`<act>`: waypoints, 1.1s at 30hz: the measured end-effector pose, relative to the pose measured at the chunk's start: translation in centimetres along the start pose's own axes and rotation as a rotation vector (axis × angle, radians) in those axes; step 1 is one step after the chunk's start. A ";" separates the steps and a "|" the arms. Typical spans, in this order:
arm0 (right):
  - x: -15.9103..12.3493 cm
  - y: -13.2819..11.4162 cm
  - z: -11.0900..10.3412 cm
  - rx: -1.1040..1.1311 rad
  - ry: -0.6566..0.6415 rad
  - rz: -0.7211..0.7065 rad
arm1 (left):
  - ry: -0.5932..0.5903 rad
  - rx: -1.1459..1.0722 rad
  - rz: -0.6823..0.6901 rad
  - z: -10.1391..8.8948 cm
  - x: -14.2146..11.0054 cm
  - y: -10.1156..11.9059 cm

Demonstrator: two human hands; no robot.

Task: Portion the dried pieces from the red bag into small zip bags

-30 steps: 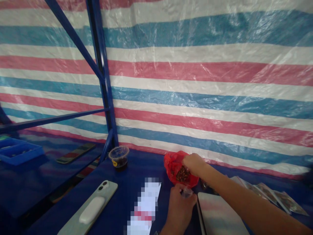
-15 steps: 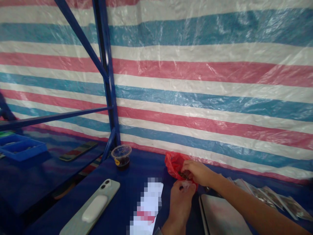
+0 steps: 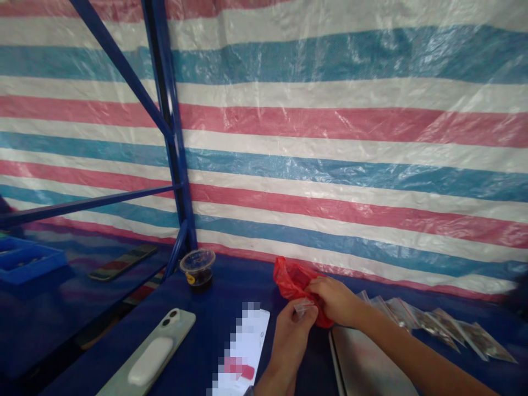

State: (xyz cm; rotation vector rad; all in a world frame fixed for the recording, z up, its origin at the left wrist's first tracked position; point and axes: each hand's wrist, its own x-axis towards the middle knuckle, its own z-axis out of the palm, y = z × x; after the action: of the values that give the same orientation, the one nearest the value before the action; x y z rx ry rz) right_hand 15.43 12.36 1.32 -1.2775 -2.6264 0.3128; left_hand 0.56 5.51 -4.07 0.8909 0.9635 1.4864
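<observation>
A crumpled red plastic bag [image 3: 291,279] lies on the blue table [image 3: 231,291] in front of the striped tarpaulin. My left hand [image 3: 291,334] pinches a small clear plastic bag [image 3: 304,306] by its top. My right hand [image 3: 336,301] is closed right beside it, fingertips at the mouth of that small bag, resting against the red bag. What the right fingers hold is too small to make out.
A lidded clear cup [image 3: 198,268] with dark contents stands by the blue frame post [image 3: 171,137]. A phone [image 3: 149,355] with a white case on it lies near left. Several filled clear packets [image 3: 433,324] lie at right, a grey board [image 3: 367,366] under my right forearm.
My right hand came out of the red bag and moved down to the small clear bag in my left hand. The dark contents of the red bag are hidden now.
</observation>
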 end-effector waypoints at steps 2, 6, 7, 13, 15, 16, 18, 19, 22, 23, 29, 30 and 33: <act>-0.1 0.2 0.2 0.071 0.024 0.037 | -0.007 -0.009 0.000 0.0 0.1 -0.1; -0.3 0.5 0.1 0.267 0.037 0.049 | -0.010 0.048 0.037 -0.3 -0.2 0.6; -0.4 0.6 0.0 0.315 0.048 0.048 | -0.004 0.095 0.050 -0.4 -0.4 0.9; -1.0 0.5 -1.0 0.511 0.114 0.035 | 0.013 0.358 0.094 -1.1 -1.5 1.9; -1.5 -0.1 -1.6 0.558 0.130 0.031 | -0.026 0.365 0.091 -1.1 -1.7 2.2; -1.8 -0.5 -2.0 0.585 0.131 0.032 | -0.042 0.363 0.089 -1.1 -1.8 2.3; -2.5 -1.6 -2.7 0.634 0.119 0.034 | -0.064 0.375 0.088 -1.0 -1.9 2.6; -2.9 -2.2 -3.1 0.647 0.102 0.032 | -0.071 0.389 0.089 -1.0 -1.9 2.7; -4.2 -4.1 -3.8 0.573 0.080 0.037 | -0.096 0.435 0.119 -1.0 -2.1 2.7; -4.5 -4.6 -3.9 0.518 0.085 0.041 | -0.100 0.446 0.144 -1.1 -2.1 2.6; -6.1 -6.5 -3.5 0.228 0.114 0.028 | -0.116 0.524 0.252 -1.3 -2.4 2.4; -6.2 -6.7 -3.4 0.188 0.109 0.040 | -0.137 0.547 0.251 -1.4 -2.4 2.4; -6.5 -7.4 -3.1 0.114 0.088 0.050 | -0.214 0.608 0.255 -1.6 -2.5 2.4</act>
State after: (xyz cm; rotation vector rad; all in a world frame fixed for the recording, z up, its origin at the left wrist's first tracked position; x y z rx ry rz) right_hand 14.69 3.07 5.77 -1.2902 -2.4691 0.3991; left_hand -1.52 2.70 -2.56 1.6276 1.1941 1.2788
